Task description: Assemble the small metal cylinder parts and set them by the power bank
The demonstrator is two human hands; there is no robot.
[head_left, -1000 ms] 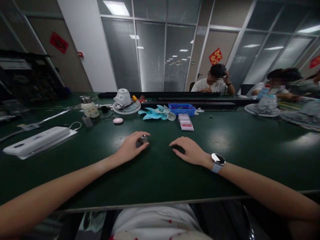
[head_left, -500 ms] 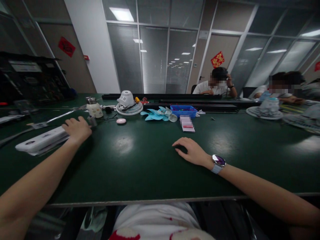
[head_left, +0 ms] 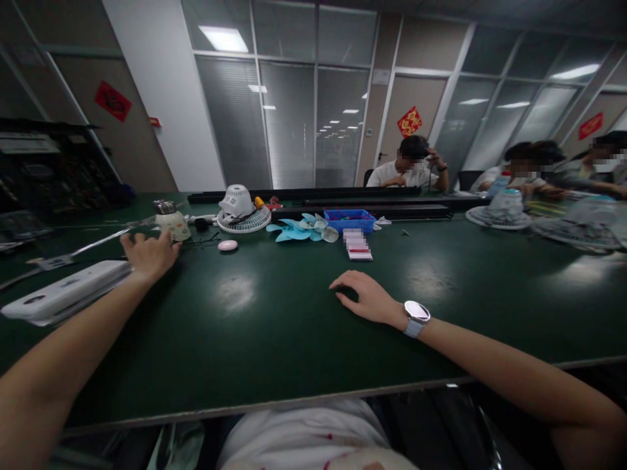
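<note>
My left hand (head_left: 151, 256) reaches over the far left of the green table, its fingers spread and slightly bent. Just beyond the fingertips stands a cream patterned bottle (head_left: 177, 228) with a metal lid, partly covered by the hand; I cannot tell whether they touch. A long white box-like object (head_left: 63, 290) lies beside my left wrist. My right hand (head_left: 365, 297) rests on the table at the centre right, fingers loosely curved and thumb apart, holding nothing. A pad with white and red sheets (head_left: 357, 244) lies beyond it.
Across the table lie a white fan part (head_left: 238, 202), blue fan blades (head_left: 296, 228), a blue tray (head_left: 369, 225) and a pink oval object (head_left: 227, 245). Dark bars (head_left: 313, 192) run along behind. More fan parts (head_left: 499, 215) and several people are on the right.
The view has turned a little to the right. My left hand has moved nearer the bottle, and a small grey cylinder beside it is out of sight. My right hand stays put.
</note>
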